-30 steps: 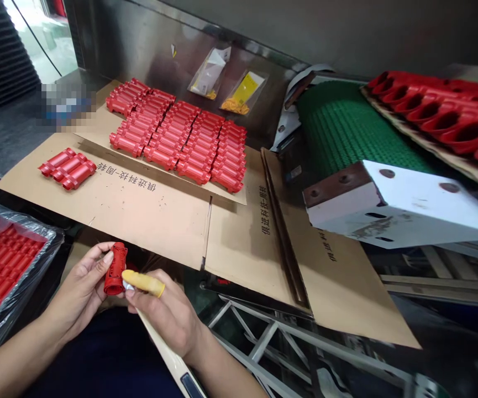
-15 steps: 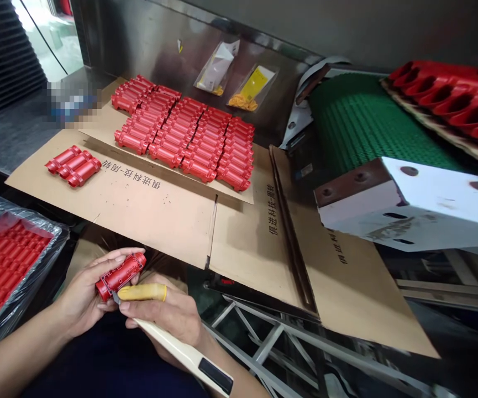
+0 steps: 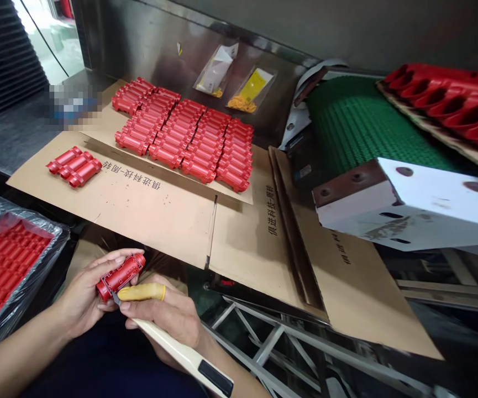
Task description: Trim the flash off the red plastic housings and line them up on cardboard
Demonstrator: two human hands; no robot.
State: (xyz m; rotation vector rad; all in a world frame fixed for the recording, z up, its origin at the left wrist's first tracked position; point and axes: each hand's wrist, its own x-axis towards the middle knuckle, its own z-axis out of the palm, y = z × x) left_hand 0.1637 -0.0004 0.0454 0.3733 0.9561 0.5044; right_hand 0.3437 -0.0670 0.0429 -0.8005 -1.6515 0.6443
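My left hand (image 3: pixel 82 294) is closed around a ribbed red plastic tube (image 3: pixel 119 275), tilted with its far end up to the right. In my right hand (image 3: pixel 168 312) is a knife (image 3: pixel 176 345) with a long cream handle and a black patch near its rear. A yellow finger cot (image 3: pixel 143 292) covers the right index finger, which points along the knife toward the tube. The small grey blade meets the tube's near end, though its exact contact is partly hidden by the fingers. Both hands are over my lap, in front of the cardboard-covered bench.
Rows of red tubes (image 3: pixel 172 130) lie on a cardboard sheet (image 3: pixel 239 198), with three tubes (image 3: pixel 75 166) to their left. A plastic-lined crate (image 3: pixel 62 235) of red parts stands at left. A green mesh conveyor (image 3: pixel 346 121) with a white metal end (image 3: pixel 429 204) juts in at right.
Both hands, the tube and the knife stay almost in place. The view shifts very slightly.
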